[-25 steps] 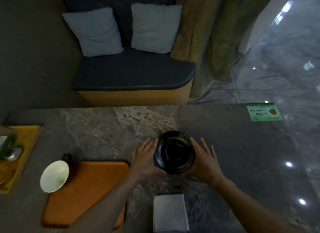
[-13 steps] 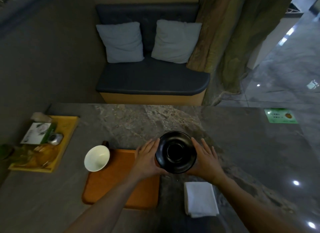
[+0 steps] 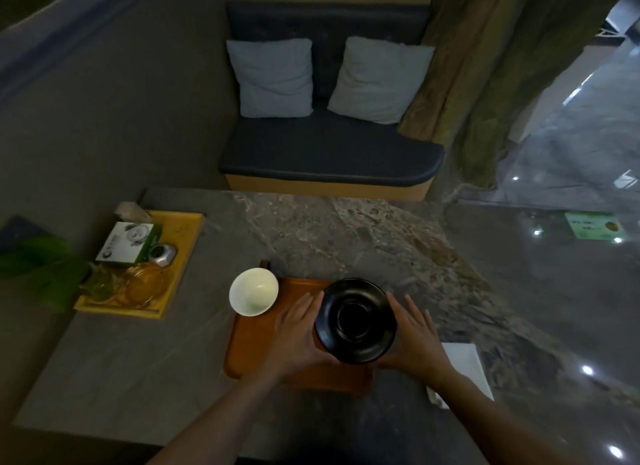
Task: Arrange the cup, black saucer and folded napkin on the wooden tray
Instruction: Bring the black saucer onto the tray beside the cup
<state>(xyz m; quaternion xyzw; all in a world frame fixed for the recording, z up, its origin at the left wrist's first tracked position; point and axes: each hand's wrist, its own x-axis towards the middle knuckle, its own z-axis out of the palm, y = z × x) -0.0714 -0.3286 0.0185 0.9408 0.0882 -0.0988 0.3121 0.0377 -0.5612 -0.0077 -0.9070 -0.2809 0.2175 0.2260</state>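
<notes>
saucer now over tray, seemingly between fingers

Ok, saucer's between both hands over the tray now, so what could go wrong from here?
1. The black saucer is pinched only by its rim between the left hand and right hand; it could slip or tilt.
2. The white cup overhangs the wooden tray at its far left corner; a nudge might tip it off.
3. The folded napkin lies under the right forearm and could get dragged.
</notes>
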